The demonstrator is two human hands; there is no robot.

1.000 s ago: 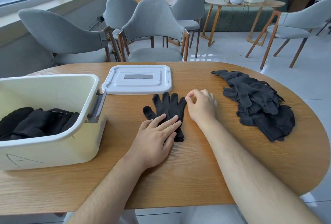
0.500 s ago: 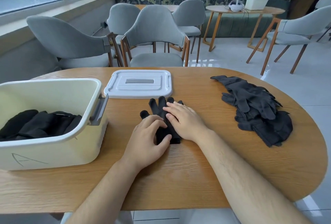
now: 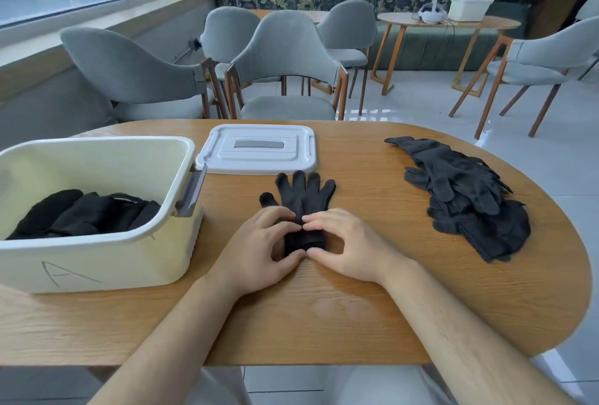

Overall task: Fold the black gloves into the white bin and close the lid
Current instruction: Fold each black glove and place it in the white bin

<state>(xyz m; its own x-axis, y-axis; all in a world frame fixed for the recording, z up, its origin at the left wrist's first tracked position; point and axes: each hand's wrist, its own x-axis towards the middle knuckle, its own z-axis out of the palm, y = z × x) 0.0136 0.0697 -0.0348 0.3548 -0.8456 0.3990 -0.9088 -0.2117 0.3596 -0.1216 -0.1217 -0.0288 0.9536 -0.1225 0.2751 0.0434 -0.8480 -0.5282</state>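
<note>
A black glove lies flat on the wooden table, fingers pointing away from me. My left hand and my right hand both pinch its cuff end, thumbs under the near edge and fingertips on top, meeting at the middle. The white bin, marked "A", stands at the left with folded black gloves inside. Its white lid lies flat on the table behind the glove. A heap of loose black gloves lies at the right.
Grey chairs stand along the table's far side. A second round table with a white box stands further back. The bin's grey handle sticks out toward the glove.
Both hands slid back to the glove's cuff end and took hold of it; a second ago the left lay flat on it and the right hovered beside the fingertips.
</note>
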